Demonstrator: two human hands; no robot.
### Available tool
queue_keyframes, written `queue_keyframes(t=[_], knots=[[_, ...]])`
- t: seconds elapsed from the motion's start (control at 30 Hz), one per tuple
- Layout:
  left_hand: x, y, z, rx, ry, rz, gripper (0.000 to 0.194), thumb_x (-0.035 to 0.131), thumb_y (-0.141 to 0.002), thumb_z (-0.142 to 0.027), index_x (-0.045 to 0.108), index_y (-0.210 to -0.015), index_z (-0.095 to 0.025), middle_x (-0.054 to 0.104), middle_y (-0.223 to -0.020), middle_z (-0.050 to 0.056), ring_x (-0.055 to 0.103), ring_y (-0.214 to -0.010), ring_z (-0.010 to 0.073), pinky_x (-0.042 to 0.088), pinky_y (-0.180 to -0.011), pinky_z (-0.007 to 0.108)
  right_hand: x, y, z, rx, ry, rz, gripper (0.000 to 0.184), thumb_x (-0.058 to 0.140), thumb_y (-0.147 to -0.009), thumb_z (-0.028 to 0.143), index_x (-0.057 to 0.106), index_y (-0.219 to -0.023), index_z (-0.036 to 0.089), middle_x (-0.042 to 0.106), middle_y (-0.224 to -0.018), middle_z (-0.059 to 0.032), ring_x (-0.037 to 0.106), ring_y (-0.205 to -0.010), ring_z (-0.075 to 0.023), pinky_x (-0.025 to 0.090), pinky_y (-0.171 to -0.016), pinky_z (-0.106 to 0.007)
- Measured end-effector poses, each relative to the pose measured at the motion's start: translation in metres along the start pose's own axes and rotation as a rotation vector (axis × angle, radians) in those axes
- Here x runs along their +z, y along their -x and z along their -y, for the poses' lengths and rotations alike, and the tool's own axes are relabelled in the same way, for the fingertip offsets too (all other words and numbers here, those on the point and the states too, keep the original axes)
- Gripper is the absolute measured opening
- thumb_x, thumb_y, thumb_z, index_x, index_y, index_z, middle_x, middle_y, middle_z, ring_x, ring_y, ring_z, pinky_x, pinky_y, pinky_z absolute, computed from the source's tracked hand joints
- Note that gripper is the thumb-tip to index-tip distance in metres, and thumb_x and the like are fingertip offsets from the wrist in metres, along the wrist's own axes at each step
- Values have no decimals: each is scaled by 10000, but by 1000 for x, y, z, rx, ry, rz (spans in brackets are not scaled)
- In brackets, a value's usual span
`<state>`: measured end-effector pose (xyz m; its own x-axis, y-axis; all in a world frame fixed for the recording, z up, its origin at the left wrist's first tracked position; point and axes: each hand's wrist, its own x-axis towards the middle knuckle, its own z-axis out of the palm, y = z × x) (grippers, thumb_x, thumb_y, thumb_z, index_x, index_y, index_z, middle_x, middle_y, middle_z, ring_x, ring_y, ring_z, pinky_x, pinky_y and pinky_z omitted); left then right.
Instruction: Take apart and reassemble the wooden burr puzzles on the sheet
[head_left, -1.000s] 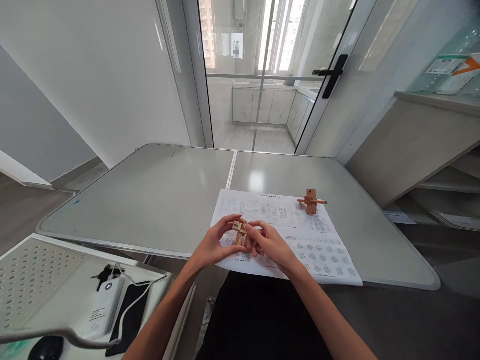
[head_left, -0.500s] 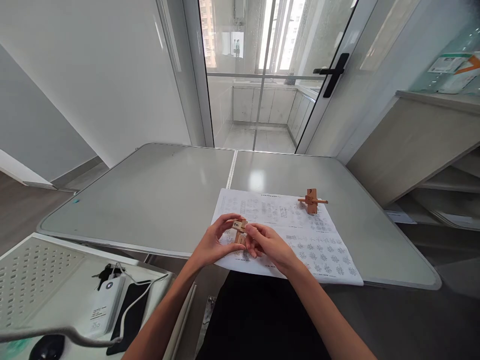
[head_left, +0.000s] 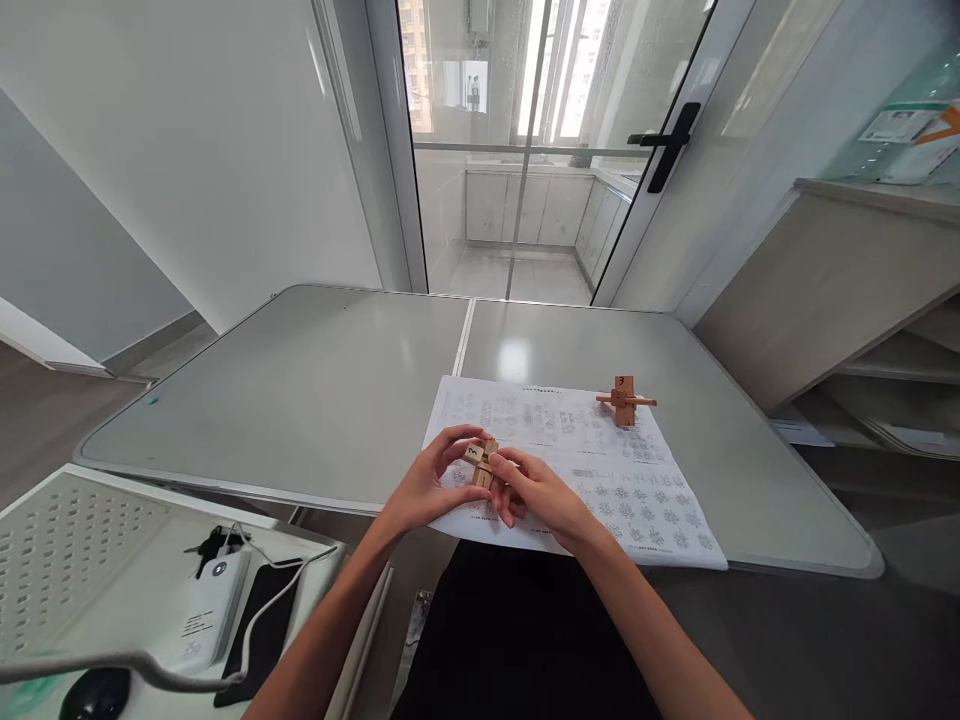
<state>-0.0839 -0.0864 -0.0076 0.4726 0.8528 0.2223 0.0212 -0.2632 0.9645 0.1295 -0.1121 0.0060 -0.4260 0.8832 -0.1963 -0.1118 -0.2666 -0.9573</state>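
Between both hands is a small wooden burr puzzle (head_left: pixel 481 462) made of notched pieces, with a printed numeral on one light block. My left hand (head_left: pixel 433 478) curls around its left side, thumb below and fingers above. From the right, my right hand (head_left: pixel 534 488) pinches it with thumb and fingertips, which hide part of it. The puzzle is held just above a large printed instruction sheet (head_left: pixel 600 460) covered in small diagrams. At the sheet's upper right stands another, reddish wooden puzzle assembly (head_left: pixel 624 402) with a thin bar sticking out sideways.
The grey folding table (head_left: pixel 337 390) has a seam down its middle. At lower left, a white perforated stand (head_left: pixel 75 540) bears a power bank (head_left: pixel 214 610), a dark phone (head_left: pixel 262 620), keys (head_left: pixel 217 548), a cable (head_left: pixel 255 625) and a black mouse (head_left: pixel 96 695). Shelving (head_left: pixel 840 270) rises at right.
Both hands stay nearly in place. The numbered block has tilted slightly, and more of the puzzle's right-hand piece now shows between my fingers.
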Motion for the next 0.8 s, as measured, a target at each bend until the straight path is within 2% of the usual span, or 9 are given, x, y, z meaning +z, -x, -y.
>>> queue_keyframes(t=[0.2,0.37,0.6,0.8], knots=[[-1,-1,-1,-17,26,-11,680,929,-798,-312,581,-1382,-303,630,-1437,92,651,-1317,298,453,-1195,502,4,-3,-3,-13,-30,-33,547,667,-925,726,641,-1024,189,659,-636,27,560,-489,-112,323,-517,-262],[0,-1,-2,-4,33,-5,669,926,-802,-286,586,-1377,-310,630,-1440,83,648,-1325,297,441,-1204,501,4,-3,-2,5,-96,-3,562,689,-902,744,598,-836,194,630,-652,27,518,-471,-90,314,-511,-269],[1,0,-4,17,56,16,676,935,-792,-266,578,-1364,-304,642,-1425,80,663,-1302,286,440,-1211,512,2,-6,-3,74,-220,-12,633,712,-840,797,522,-714,206,555,-615,41,402,-439,-68,290,-509,-284],[1,0,-3,3,17,-3,699,947,-776,-297,590,-1377,-302,627,-1451,82,642,-1335,303,426,-1229,523,4,-7,-5,71,-177,-85,617,686,-853,807,607,-813,196,546,-565,48,425,-420,-85,263,-494,-281]])
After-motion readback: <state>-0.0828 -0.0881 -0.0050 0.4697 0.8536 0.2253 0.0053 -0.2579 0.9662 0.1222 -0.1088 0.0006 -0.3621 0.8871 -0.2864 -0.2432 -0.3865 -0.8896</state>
